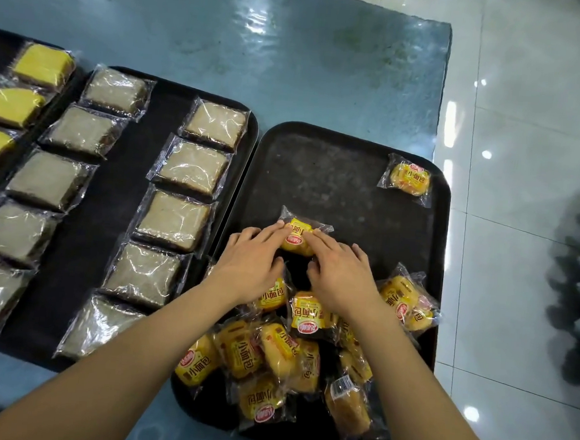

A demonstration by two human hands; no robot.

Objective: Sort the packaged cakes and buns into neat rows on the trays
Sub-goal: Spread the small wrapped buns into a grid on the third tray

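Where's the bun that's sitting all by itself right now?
In the head view, the lone bun lies in the far right corner of the right-hand tray, apart from the pile of buns nearer the person.

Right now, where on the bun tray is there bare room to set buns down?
Bare: the right tray's far half, between the corner bun and the bun under both hands; also its right strip. Crowded: the near pile.
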